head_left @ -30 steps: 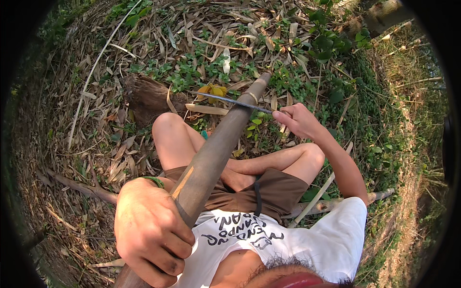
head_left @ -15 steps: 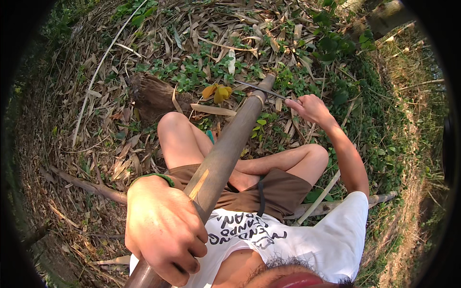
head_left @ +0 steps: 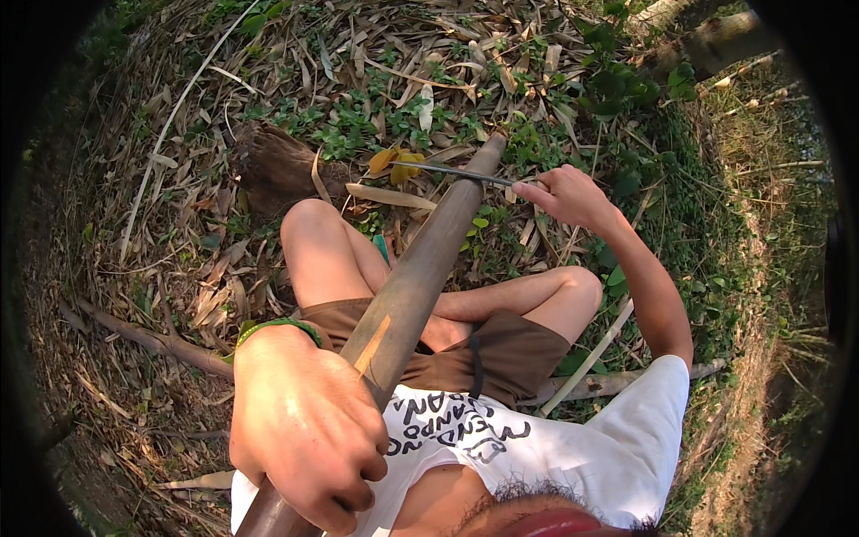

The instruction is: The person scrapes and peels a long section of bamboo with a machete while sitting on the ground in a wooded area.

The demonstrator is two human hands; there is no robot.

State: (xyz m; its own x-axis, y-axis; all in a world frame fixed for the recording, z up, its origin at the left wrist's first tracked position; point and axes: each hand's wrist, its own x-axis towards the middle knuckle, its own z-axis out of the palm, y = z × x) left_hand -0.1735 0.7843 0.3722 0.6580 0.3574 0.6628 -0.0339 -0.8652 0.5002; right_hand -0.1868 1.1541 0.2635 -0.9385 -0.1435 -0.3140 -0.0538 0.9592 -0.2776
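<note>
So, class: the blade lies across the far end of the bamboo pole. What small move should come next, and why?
Probably draw the knife a little along the bamboo pole toward the body. The right hand holds the blade flat across the pole's far end, and the left hand grips the near end to steady it, so a shaving stroke looks ready.

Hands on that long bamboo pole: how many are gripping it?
1. Only the left hand wraps the bamboo pole, at its near end. The right hand holds a thin blade laid across the far end.
</note>
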